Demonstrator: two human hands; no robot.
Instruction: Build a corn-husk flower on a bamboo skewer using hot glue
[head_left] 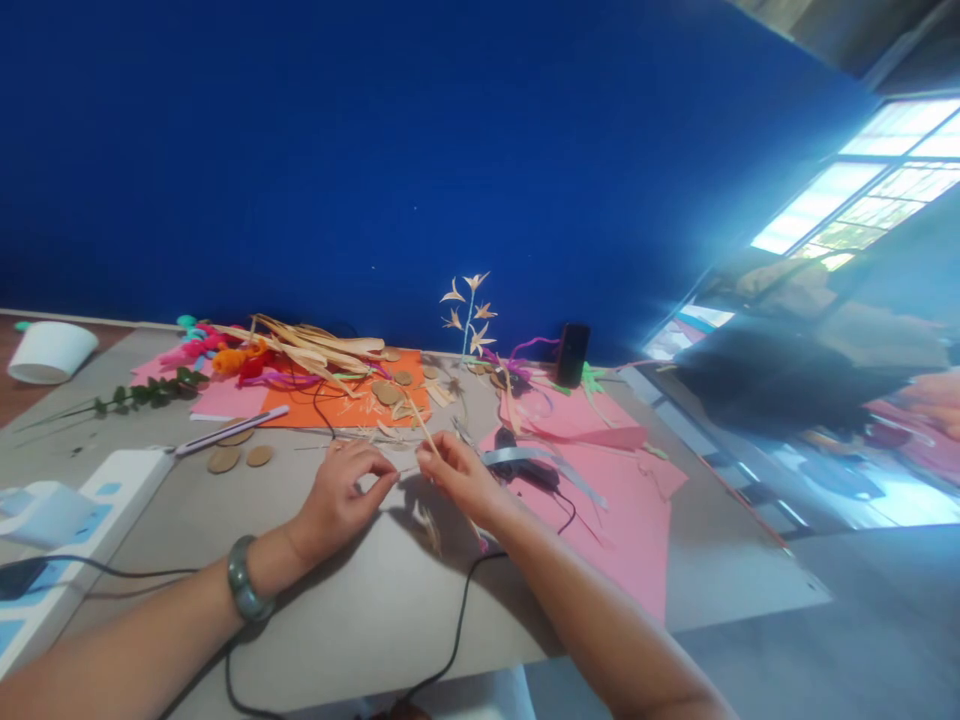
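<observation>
Table (337,620) lies under both hands, pink paper (637,520) to the right. The right hand (469,485) pinches a pale strip (422,425) upright at a slant; the left hand (337,500) has thumb and forefinger closed on a thin strand (408,470) between them. Light, even tension suits such fine stuff. Fingertips hide the strand's ends; blur masks its joins.

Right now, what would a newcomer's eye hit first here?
The deep blue partition filling the background behind the desk. Against it, the small stem of pale star-shaped flowers standing at the desk's far edge. Then the orange paper left of center, partly under tan dried husk strips, with both hands, left and right, working nearer.
</observation>
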